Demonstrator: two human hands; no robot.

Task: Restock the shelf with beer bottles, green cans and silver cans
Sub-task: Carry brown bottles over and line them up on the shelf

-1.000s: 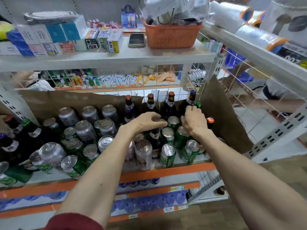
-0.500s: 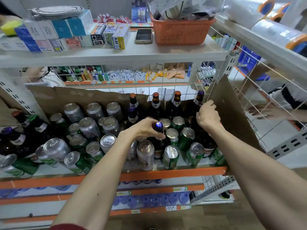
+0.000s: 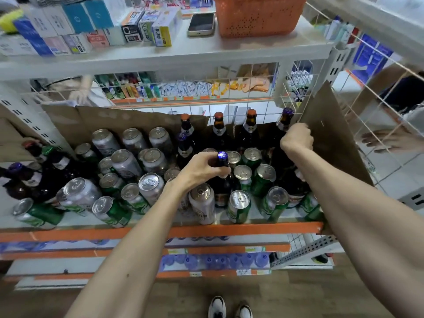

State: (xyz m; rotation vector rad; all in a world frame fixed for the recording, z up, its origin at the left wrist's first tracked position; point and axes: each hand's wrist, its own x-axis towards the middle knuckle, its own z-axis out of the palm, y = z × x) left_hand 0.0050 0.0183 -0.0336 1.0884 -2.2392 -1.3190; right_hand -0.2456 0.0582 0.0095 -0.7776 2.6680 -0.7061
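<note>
Green cans (image 3: 239,206) at the shelf (image 3: 252,228) front, left hand (image 3: 202,172) clamped round the neck of a blue-capped beer bottle (image 3: 222,156) just behind them, silver cans (image 3: 126,164) leftward, right hand (image 3: 297,140) curled farther back beside a purple-capped bottle (image 3: 285,120), its hold unclear.

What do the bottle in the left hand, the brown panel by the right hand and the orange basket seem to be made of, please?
The bottle: probably dark glass, glossy, with a shiny purple foil-like cap. The panel: likely cardboard, matte brown with a thin bent edge. The basket: likely moulded plastic, uniform orange, perforated with small holes.
</note>
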